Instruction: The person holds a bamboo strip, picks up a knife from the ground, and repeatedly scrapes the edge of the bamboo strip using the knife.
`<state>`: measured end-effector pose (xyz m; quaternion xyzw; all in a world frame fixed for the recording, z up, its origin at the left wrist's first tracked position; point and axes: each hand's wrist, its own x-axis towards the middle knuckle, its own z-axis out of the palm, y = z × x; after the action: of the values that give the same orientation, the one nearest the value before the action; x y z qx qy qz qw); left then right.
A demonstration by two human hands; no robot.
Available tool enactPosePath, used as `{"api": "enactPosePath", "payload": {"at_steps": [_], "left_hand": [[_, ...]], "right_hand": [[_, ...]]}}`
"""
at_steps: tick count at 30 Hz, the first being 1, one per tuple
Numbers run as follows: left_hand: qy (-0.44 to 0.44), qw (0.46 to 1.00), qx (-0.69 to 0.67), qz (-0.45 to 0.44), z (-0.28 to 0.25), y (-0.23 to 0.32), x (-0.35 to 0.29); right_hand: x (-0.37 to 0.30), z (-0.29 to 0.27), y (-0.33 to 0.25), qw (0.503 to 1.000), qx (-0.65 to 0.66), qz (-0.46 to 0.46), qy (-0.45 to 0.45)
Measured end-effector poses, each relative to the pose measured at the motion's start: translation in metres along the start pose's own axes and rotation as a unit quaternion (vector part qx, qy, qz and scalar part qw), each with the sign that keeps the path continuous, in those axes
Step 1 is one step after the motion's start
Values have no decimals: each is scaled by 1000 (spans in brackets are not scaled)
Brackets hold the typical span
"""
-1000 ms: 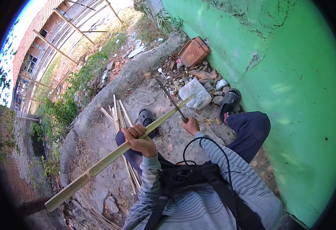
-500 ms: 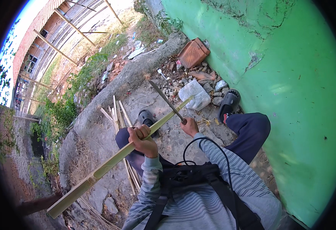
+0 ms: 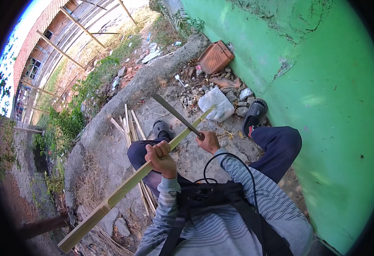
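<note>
Pale-green strip [image 3: 129, 184] is slanting over the left leg [image 3: 142, 153], the left hand [image 3: 161, 160] is wrapping it, and the right hand [image 3: 208, 143] is clenching a knife [image 3: 175, 113] across it, so a skidding edge could be endangering the left hand.

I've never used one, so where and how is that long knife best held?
Probably by its handle, from the lower right, as the right grip does: the long blade slants away up-left across the pale strip.

Barred diagonally by the long pale-green bamboo strip [image 3: 130, 181] — passable rightward over rough grey ground [image 3: 237, 147], up to the dark-grey right clog [image 3: 257, 112].
</note>
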<state>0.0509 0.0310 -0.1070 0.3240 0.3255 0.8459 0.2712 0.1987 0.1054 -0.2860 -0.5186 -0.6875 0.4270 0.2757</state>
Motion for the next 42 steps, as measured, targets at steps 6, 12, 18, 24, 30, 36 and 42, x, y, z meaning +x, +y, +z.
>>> {"api": "enactPosePath", "payload": {"at_steps": [6, 12, 18, 24, 30, 36, 42], "left_hand": [[-23, 1000, -8, -11, 1, -10, -5], [-77, 996, -36, -2, 1, -18, -14], [-100, 995, -28, -9, -10, -10, -7], [-180, 983, -20, -28, -17, -3, 2], [-221, 975, 1, -40, -26, -3, 13], [-212, 976, 8, -54, -30, 4, 17], [-215, 975, 13, -49, -26, -1, 13]], "right_hand": [[16, 3, 131, 981, -26, 182, 69], [10, 12, 160, 964, 68, 238, 93], [6, 10, 86, 994, 65, 70, 49], [14, 0, 64, 999, 26, 4, 34], [12, -6, 76, 997, 18, 71, 23], [8, -11, 22, 998, -17, 37, -42], [18, -10, 74, 994, -29, 88, 50]]}}
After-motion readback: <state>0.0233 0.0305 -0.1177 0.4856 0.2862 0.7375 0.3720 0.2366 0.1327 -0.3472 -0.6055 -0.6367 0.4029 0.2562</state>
